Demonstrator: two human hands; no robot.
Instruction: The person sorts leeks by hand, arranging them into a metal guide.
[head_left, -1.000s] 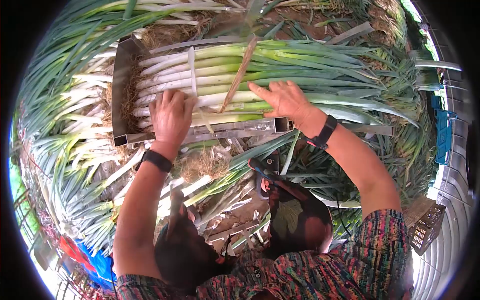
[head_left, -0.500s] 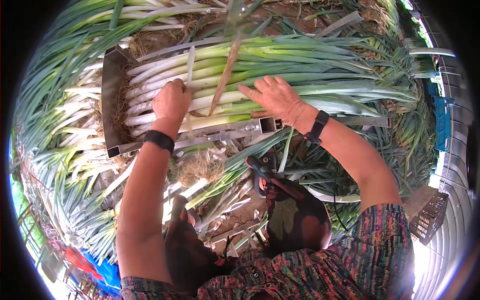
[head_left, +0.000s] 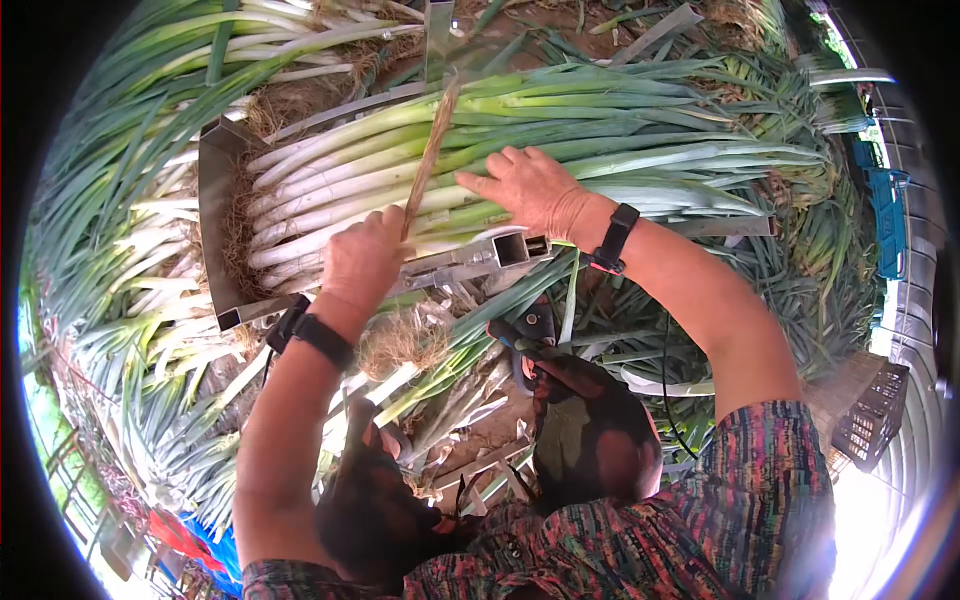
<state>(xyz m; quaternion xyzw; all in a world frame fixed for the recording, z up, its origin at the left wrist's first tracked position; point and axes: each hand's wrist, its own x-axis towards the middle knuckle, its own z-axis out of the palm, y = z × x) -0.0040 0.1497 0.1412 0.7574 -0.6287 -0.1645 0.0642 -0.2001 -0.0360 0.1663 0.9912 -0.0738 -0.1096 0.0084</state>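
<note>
A bundle of leeks [head_left: 340, 172] lies in a metal frame [head_left: 222, 180], roots against the plate at the left and green leaves to the right. Across the bundle runs a brown strip [head_left: 432, 150], slightly slanted. My left hand [head_left: 362, 258] is closed around the strip's lower end, at the near edge of the bundle; its fingertips are partly hidden. To the right of the strip, my right hand [head_left: 530, 195] rests on the green part of the leeks, fingers apart and holding nothing.
Loose leeks [head_left: 150, 270] are piled at the left. A square metal tube end [head_left: 510, 250] sticks up just below my right hand. Cut roots [head_left: 405, 340] lie in front of the frame. A brown crate [head_left: 870, 415] and a blue crate [head_left: 888, 225] stand at the right.
My left hand has moved right and nearer to me, from the white stems to the brown strip's lower end. The pale strip beside it no longer shows. My right hand has shifted slightly left.
</note>
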